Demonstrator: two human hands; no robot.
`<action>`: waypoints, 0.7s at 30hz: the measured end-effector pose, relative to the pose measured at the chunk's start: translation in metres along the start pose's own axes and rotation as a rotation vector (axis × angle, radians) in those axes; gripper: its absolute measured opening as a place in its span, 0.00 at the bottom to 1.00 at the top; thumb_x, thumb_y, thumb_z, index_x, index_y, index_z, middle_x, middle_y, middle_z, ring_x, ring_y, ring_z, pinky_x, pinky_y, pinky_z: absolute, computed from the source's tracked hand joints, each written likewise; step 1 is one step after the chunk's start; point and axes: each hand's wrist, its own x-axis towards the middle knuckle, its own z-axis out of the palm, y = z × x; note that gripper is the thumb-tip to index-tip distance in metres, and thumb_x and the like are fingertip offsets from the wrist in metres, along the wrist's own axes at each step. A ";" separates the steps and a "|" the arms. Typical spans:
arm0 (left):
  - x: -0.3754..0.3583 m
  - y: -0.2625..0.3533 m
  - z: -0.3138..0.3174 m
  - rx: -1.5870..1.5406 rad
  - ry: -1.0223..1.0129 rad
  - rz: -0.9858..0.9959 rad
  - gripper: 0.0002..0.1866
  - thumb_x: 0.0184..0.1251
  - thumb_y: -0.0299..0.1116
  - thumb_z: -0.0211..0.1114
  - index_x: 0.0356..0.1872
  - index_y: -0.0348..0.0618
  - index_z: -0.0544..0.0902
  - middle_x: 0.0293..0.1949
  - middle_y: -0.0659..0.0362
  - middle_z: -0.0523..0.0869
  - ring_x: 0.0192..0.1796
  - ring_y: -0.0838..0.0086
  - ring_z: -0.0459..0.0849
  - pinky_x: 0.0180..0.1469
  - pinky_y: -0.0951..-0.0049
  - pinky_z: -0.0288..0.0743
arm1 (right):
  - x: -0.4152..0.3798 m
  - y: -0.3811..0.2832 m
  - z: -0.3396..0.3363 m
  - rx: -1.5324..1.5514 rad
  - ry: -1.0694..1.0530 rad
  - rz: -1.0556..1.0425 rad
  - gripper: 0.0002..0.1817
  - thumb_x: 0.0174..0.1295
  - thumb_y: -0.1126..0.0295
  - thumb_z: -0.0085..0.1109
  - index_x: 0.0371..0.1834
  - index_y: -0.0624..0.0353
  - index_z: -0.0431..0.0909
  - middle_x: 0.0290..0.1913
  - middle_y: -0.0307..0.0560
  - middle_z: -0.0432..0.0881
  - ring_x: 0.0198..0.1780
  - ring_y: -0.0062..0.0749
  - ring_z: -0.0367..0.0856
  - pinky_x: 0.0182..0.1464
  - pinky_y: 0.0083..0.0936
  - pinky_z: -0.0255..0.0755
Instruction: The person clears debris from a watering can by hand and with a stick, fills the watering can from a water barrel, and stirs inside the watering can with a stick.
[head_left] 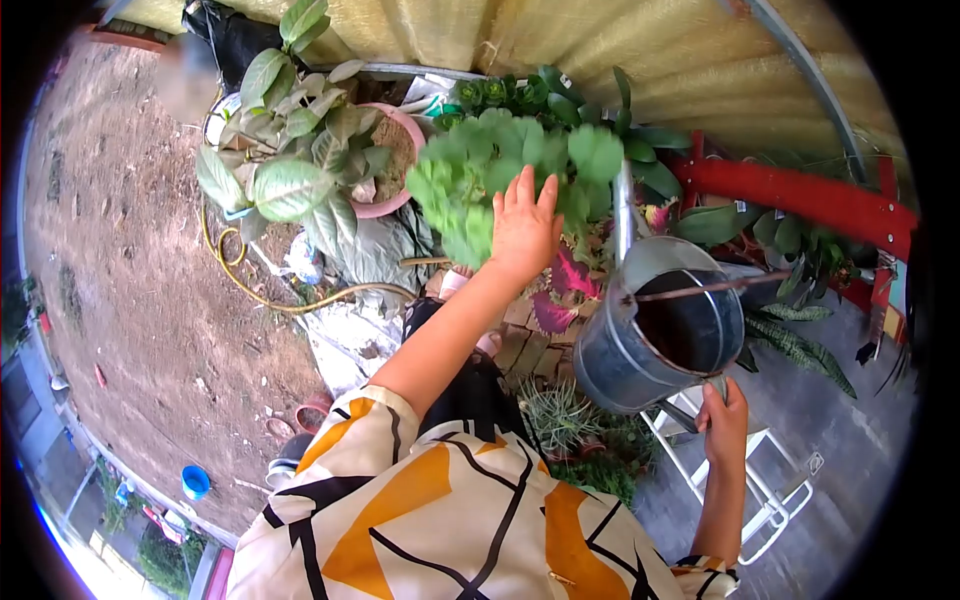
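Note:
My right hand (pixel 722 412) is wrapped round the back handle of a grey metal watering can (pixel 625 350). The can is tilted, its spout pointing away from me toward a leafy green plant (pixel 460 180). Through its open top the dark inside shows, with a thin bar across it. My left hand (pixel 526 228) lies against the plant's round leaves, fingers stretched and a little apart. Magenta coleus leaves (pixel 572 275) show between that hand and the can.
On the left, a large-leaved plant (pixel 290 185) grows beside a pink pot (pixel 405 130). A yellow hose (pixel 250 290) crosses the bare soil. Red rails (pixel 790 190) stand at the right, a white metal frame (pixel 775 490) below. Spiky plants (pixel 560 415) grow near my legs.

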 end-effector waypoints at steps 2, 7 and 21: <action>-0.009 0.008 -0.019 -0.009 0.115 0.044 0.23 0.55 0.32 0.58 0.54 0.41 0.69 0.55 0.43 0.66 0.52 0.51 0.69 0.53 0.55 0.64 | -0.017 0.011 -0.007 0.042 0.009 -0.005 0.07 0.59 0.69 0.53 0.34 0.61 0.70 0.14 0.32 0.64 0.13 0.14 0.59 0.15 0.13 0.55; -0.099 0.007 -0.031 -0.353 -0.081 0.232 0.16 0.51 0.29 0.60 0.44 0.40 0.75 0.44 0.49 0.76 0.44 0.55 0.76 0.47 0.61 0.70 | -0.056 0.040 -0.031 0.241 0.023 -0.063 0.06 0.61 0.68 0.51 0.32 0.58 0.67 0.12 0.31 0.60 0.11 0.13 0.55 0.14 0.15 0.48; -0.354 -0.001 -0.097 -0.404 -0.195 -0.479 0.17 0.58 0.40 0.61 0.18 0.37 0.75 0.16 0.55 0.76 0.20 0.60 0.74 0.26 0.69 0.69 | -0.129 0.182 -0.072 -0.048 -0.134 -0.159 0.09 0.56 0.72 0.54 0.38 0.62 0.70 0.19 0.33 0.68 0.14 0.12 0.60 0.16 0.11 0.56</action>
